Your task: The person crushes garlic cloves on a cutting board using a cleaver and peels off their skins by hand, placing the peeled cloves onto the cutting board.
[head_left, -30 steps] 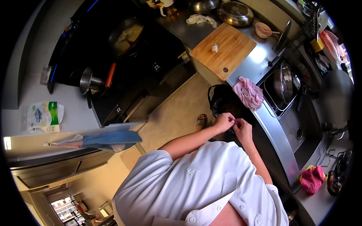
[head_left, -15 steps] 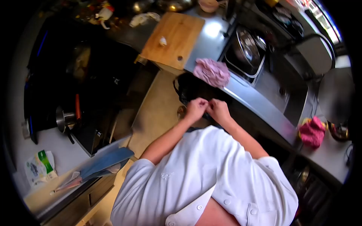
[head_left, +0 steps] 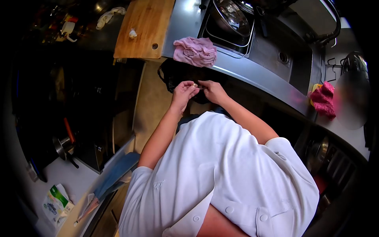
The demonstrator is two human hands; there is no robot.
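My left hand [head_left: 183,95] pinches a small pale piece that looks like a garlic clove [head_left: 195,85] between thumb and fingertips. Close on its right, my right hand [head_left: 215,92] is closed, its fingertips at the clove; whether it grips something of its own is too small to make out. Both hands are held over a dark bin lined with a black bag [head_left: 169,73], below the counter edge. A whitish piece, apparently garlic [head_left: 132,34], lies on the wooden cutting board [head_left: 148,17].
A crumpled pink cloth [head_left: 195,51] lies on the counter's front edge. Behind it, a metal bowl [head_left: 231,17] rests in a rack beside the sink [head_left: 272,67]. A red cloth [head_left: 324,99] is at right. Left are a small pot [head_left: 62,147] and a white-green packet [head_left: 58,203].
The view has shifted, so the counter sits higher and further left. My hands have parted slightly, and the pale clove now shows in my left fingertips.
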